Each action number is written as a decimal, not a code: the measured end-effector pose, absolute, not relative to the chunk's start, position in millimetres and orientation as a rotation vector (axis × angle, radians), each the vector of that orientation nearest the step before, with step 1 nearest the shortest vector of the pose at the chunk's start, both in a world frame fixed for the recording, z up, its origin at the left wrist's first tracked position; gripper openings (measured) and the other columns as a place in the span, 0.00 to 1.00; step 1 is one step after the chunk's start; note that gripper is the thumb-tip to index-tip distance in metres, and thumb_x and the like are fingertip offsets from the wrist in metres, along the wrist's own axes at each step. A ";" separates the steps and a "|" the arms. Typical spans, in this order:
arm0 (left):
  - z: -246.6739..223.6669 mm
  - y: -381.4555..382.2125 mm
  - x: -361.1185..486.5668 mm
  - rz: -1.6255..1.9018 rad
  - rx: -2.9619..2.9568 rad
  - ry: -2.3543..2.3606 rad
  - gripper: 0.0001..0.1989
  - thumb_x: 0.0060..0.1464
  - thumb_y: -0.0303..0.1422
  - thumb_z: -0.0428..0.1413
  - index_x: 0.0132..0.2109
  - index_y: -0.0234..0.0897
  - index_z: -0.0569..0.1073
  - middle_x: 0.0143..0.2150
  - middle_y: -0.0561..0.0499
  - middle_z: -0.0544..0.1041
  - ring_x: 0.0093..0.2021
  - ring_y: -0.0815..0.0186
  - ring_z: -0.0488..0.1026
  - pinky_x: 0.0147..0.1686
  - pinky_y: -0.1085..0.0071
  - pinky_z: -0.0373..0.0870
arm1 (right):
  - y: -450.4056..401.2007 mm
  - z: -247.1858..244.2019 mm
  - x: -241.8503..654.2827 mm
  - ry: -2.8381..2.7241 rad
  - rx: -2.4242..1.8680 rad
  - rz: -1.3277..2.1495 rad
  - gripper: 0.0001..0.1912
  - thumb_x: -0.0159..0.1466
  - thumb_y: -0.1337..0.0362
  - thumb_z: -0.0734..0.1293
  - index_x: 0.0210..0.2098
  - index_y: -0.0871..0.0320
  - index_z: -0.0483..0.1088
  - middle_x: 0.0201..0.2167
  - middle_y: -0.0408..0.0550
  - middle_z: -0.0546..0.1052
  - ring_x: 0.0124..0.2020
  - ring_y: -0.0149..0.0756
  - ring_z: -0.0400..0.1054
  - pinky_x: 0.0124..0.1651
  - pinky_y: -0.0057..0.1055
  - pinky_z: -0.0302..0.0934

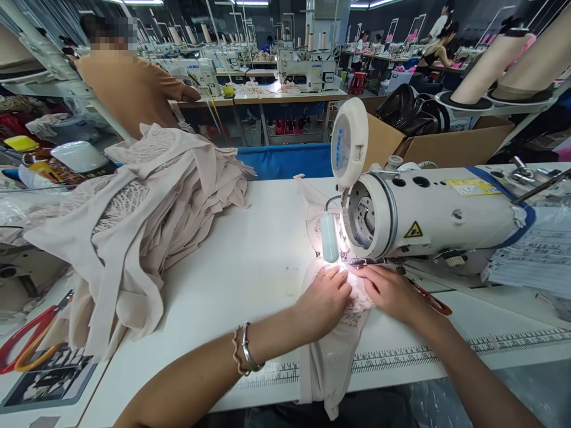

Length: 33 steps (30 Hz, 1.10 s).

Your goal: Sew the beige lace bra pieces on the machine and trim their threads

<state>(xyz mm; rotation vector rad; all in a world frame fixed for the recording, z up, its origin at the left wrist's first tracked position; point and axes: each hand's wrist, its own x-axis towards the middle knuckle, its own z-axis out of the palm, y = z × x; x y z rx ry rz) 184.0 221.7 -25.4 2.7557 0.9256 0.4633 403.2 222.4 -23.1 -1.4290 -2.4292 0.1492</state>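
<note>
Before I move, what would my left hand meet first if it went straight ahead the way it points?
Probably the sewing machine, at its brightly lit needle area just past your left hand. Your right hand has its fingertips close to that line too; glare leaves depth unclear.

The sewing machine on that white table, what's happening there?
Someone seated at the sewing machine has both bare hands on a piece of pale pink fabric. The left hand presses it down just in front of the needle area, and the right hand is beside it, fingers close to the lit spot. The fabric runs under the machine and hangs over the table's near edge. A big heap of similar fabric pieces lies to the left, with scissors next to it.
</note>
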 end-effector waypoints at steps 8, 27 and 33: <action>-32.0 225.8 178.2 0.578 2.800 0.926 0.10 0.65 0.22 0.46 0.49 0.32 0.69 0.54 0.38 0.72 0.59 0.52 0.68 0.61 0.51 0.67 | 217.8 -33.6 401.8 -2.329 -1.403 0.126 0.15 0.70 0.68 0.56 0.41 0.56 0.75 0.36 0.50 0.80 0.37 0.40 0.76 0.41 0.34 0.67; -38.2 217.7 179.5 0.642 2.717 0.803 0.30 0.59 0.39 0.63 0.59 0.36 0.57 0.58 0.31 0.66 0.62 0.39 0.65 0.55 0.36 0.68 | 220.0 -29.1 386.5 -1.716 -1.529 0.839 0.14 0.67 0.54 0.61 0.28 0.52 0.57 0.23 0.39 0.64 0.26 0.33 0.60 0.33 0.31 0.56; -42.5 219.2 172.2 0.642 2.723 0.721 0.44 0.58 0.42 0.64 0.68 0.33 0.46 0.65 0.22 0.60 0.69 0.35 0.57 0.59 0.32 0.63 | 214.8 -24.3 390.2 -1.548 -1.391 1.285 0.18 0.63 0.45 0.66 0.40 0.51 0.59 0.24 0.36 0.68 0.20 0.30 0.62 0.22 0.26 0.55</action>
